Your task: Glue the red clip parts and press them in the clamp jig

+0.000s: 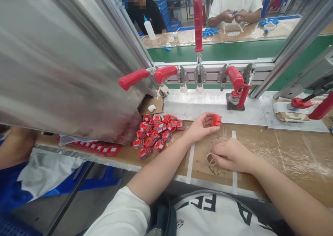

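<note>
My left hand [203, 128] holds a small red plastic part [216, 120] between thumb and fingers, just in front of the metal bench plate [192, 106]. Closer to me, my right hand [230, 154] is closed with its fingertips at a small round ring-like dish [211, 159] on the table. Whether those fingers pinch something tiny cannot be made out. To the left of my left hand lies a pile of red and grey plastic pieces [156, 132]. A similar red piece [235, 96] sits on a black block [231, 106] under a toggle clamp.
Several red-handled toggle clamps [198, 24] are mounted along a metal rail behind my hands. A metal panel [65, 73] rises on the left. Another clamp presses a wrapped pad [292, 111] at right. Co-workers sit across at a bench [187, 38] with blue parts.
</note>
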`<state>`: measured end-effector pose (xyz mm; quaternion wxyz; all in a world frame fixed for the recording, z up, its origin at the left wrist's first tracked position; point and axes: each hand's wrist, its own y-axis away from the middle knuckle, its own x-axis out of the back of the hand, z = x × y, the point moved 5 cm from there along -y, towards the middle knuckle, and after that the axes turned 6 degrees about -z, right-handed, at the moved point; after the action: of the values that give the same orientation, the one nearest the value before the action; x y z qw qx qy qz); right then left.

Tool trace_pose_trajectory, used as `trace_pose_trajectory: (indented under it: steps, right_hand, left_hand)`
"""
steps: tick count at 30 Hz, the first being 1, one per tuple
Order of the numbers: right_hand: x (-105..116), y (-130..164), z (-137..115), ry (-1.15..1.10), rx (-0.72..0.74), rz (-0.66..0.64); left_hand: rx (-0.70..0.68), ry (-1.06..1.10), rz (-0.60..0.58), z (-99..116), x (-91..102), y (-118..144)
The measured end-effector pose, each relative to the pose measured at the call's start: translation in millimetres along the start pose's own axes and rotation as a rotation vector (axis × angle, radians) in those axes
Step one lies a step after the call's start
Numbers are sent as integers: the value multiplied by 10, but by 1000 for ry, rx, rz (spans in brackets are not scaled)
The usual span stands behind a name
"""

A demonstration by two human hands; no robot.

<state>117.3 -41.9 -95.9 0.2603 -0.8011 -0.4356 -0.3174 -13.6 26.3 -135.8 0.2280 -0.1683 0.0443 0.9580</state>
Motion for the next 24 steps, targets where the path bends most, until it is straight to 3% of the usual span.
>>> trace_pose_trajectory:
  steps: [2,4,7,10,14,19,24]
  right_hand:
    - [90,36,60,-127,5,116]
    - [242,107,152,-240,-11,313]
    - [469,267,341,-340,-138,668]
    - [558,373,489,-401,-259,861]
    - [552,385,545,-474,-249,909]
    - [569,399,507,-447,-227,956]
    - [593,345,420,-286,-207,875]
  left_hand:
    - [3,-31,-24,-15,-8,6]
    - [22,-77,-43,-31,-27,17]
    - [82,-159,-60,-41,-57,44]
    - [125,-224,-60,-19,-67,66]
    - [149,-275,6,22,-9,62]
    - [154,-76,21,34,23,47]
    - [229,-69,-6,3,-14,77]
